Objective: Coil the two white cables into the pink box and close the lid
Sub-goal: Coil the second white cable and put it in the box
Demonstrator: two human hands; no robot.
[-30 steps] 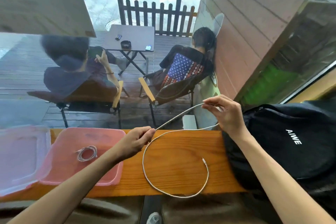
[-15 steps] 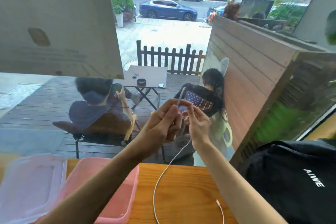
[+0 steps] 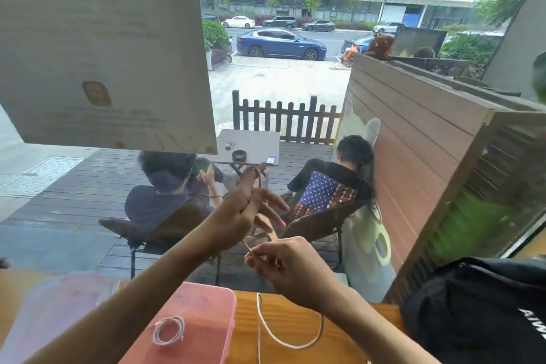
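Fingers (image 3: 251,186) of our left hand (image 3: 239,213) carry a first loop of the second white cable (image 3: 260,322) while our right hand (image 3: 283,269) pinches its slack above the pink box (image 3: 206,310), already holding the first coiled cable (image 3: 168,331); next, we judge, further wraps.

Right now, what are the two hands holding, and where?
Both hold the second white cable: left hand has it looped around its fingers, right hand pinches the strand just below.
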